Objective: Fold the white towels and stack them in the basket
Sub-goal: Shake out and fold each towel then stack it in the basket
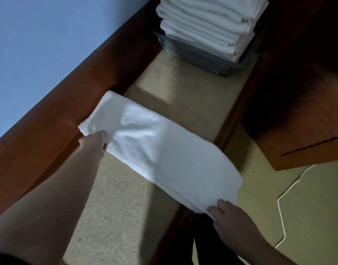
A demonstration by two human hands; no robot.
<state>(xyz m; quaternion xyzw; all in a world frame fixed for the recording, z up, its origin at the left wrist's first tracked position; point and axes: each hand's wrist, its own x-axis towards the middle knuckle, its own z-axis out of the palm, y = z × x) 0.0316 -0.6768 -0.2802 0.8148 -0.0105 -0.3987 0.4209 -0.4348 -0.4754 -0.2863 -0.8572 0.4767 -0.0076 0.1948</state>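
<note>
A white towel [160, 148], folded into a long band, lies slantwise across the beige speckled counter [126, 213]. My left hand [94, 143] grips its far-left end, fingers tucked under the edge. My right hand [228, 215] pinches the near-right end, which hangs past the counter's front edge. At the far end of the counter stands a grey mesh basket [195, 56] holding a tall stack of folded white towels [206, 22] that rises well above its rim.
A reddish wooden ledge [55, 119] runs along the counter's left side below a pale blue wall. Dark wooden furniture [298, 104] stands at the right. A white cord [281, 211] trails over the yellowish floor at the lower right.
</note>
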